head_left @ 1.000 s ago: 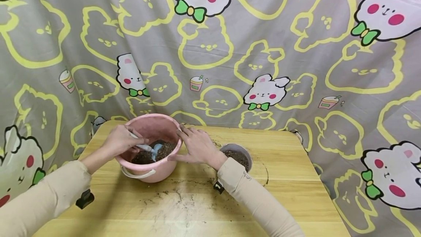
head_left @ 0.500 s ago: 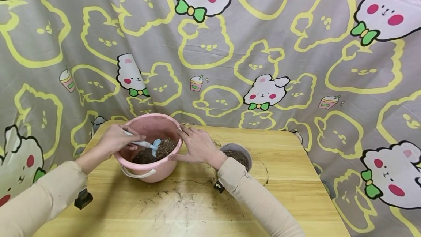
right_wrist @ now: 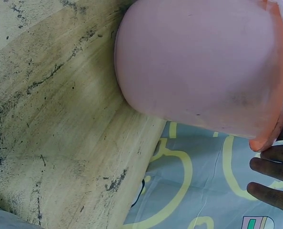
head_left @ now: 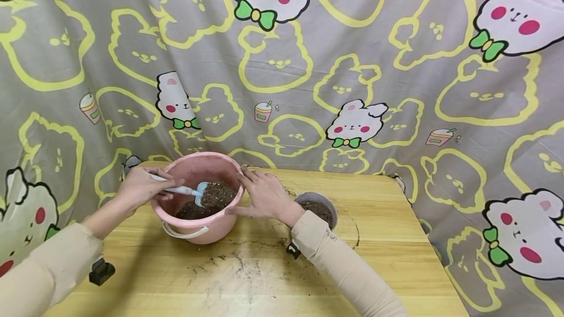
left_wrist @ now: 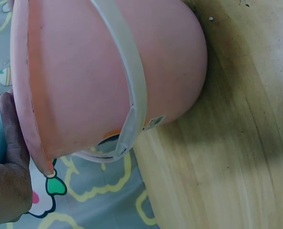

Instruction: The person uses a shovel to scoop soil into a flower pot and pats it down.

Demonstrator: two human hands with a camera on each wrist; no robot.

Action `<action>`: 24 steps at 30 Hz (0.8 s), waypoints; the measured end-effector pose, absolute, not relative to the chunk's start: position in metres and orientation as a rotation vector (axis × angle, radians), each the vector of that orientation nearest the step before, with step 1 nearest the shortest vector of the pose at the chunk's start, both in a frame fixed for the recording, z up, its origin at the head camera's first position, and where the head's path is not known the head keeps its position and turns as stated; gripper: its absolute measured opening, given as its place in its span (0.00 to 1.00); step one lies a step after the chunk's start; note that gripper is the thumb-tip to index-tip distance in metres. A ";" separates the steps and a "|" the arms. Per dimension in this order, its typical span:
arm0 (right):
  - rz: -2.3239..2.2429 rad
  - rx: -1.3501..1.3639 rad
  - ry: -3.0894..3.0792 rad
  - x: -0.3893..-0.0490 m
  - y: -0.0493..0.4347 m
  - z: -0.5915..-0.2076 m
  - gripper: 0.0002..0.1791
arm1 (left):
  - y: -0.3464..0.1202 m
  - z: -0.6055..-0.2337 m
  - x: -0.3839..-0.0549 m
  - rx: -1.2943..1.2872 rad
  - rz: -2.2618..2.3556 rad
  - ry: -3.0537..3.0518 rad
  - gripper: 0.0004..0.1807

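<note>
My left hand [head_left: 140,187] holds a small trowel [head_left: 181,190] by its pale handle, over the left rim of a pink bucket [head_left: 218,229]. Its light-blue blade lies against a heap of dark soil [head_left: 218,195] inside, part of the blade covered by soil. In the left wrist view the fingers [left_wrist: 10,126] wrap the handle beside the bucket's rim. Across the bucket, my right hand [head_left: 268,194] rests against the right rim, thumb toward me and fingers spread along the edge. The right wrist view shows these fingers [right_wrist: 271,168] fairly straight, at and past the rim.
A grey pot [head_left: 335,212] with soil stands to the right, partly behind my right forearm. Soil crumbs [head_left: 240,260] are scattered over the wooden table [head_left: 379,268]. The bucket's white handle [head_left: 185,234] hangs down in front. A patterned curtain [head_left: 291,72] rises behind the table.
My left hand has moved left and slightly up with the trowel, its blade drawing back from the right side of the bucket. More heaped soil shows there. The right hand has stayed put.
</note>
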State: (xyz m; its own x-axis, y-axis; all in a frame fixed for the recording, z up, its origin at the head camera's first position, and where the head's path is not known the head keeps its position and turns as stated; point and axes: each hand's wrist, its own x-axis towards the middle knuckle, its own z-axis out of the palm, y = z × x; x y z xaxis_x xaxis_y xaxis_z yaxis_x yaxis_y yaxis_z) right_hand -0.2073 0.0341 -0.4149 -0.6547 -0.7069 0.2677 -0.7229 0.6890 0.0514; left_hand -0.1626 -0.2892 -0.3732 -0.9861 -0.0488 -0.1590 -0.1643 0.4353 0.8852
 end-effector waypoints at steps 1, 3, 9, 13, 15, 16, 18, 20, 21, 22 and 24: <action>0.087 1.141 -2.634 -0.207 0.034 -0.415 0.58 | -0.291 -0.374 -0.162 -0.193 1.606 2.569 0.26; 0.084 1.144 -2.635 -0.207 0.034 -0.415 0.59 | -0.293 -0.374 -0.162 -0.189 1.616 2.578 0.27; 0.088 1.145 -2.651 -0.207 0.034 -0.415 0.58 | -0.299 -0.374 -0.157 -0.151 1.721 2.548 0.20; 0.102 1.140 -2.651 -0.208 0.034 -0.415 0.58 | -0.303 -0.373 -0.155 -0.152 1.752 2.533 0.11; 0.104 1.136 -2.653 -0.208 0.034 -0.415 0.58 | -0.304 -0.373 -0.154 -0.155 1.756 2.527 0.08; 0.101 1.133 -2.656 -0.208 0.034 -0.415 0.58 | -0.305 -0.374 -0.153 -0.156 1.754 2.527 0.07; 0.095 1.133 -2.661 -0.208 0.034 -0.415 0.58 | -0.305 -0.374 -0.153 -0.157 1.760 2.525 0.05; 0.089 1.133 -2.663 -0.208 0.034 -0.415 0.58 | -0.305 -0.374 -0.153 -0.159 1.762 2.525 0.04; 0.082 1.135 -2.658 -0.208 0.034 -0.415 0.58 | -0.305 -0.374 -0.153 -0.161 1.764 2.524 0.04; 0.075 1.138 -2.651 -0.208 0.034 -0.415 0.58 | -0.305 -0.373 -0.153 -0.163 1.765 2.524 0.04; 0.061 1.144 -2.632 -0.208 0.034 -0.414 0.58 | -0.305 -0.373 -0.153 -0.164 1.769 2.520 0.04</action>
